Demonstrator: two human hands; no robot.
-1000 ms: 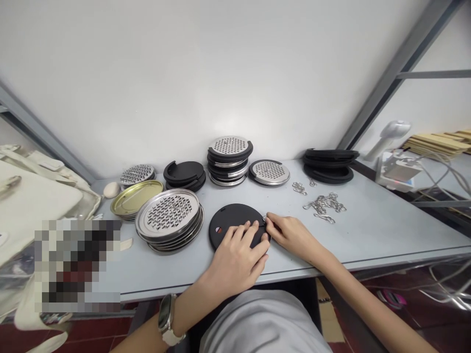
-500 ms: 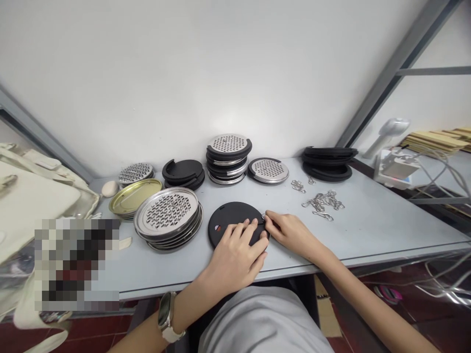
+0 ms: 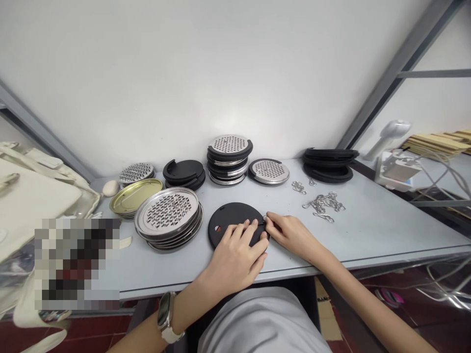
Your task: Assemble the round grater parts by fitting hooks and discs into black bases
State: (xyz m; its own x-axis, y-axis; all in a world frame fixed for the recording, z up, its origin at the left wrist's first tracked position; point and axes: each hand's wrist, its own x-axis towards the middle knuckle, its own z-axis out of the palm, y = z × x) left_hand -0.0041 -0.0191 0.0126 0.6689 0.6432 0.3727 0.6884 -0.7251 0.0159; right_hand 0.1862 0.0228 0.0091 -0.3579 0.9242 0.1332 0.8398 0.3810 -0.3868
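Observation:
A round black plastic holder (image 3: 231, 215) lies flat near the table's front edge, with a small slot and a small red-and-white mark on its left part. My left hand (image 3: 239, 250) rests over its front half, fingers spread on the surface, covering much of it. At the holder's right edge my right hand (image 3: 285, 230) pinches a small metal wire clip (image 3: 264, 218); only a bit of the wire shows beyond the fingertips. Loose metal wire clips (image 3: 324, 203) lie in a pile to the right, a smaller group (image 3: 299, 187) just behind.
Left of the holder stands a stack of metal grater discs (image 3: 171, 213), with gold-coloured discs (image 3: 136, 195) behind. Along the wall are black holders (image 3: 184, 171), a stack of holders with graters (image 3: 228, 157), one single grater (image 3: 270, 170) and more black holders (image 3: 328, 169). A cream bag (image 3: 37, 191) hangs at left.
Both hands stay almost in place on the holder and the clip. The whole view has shifted very slightly.

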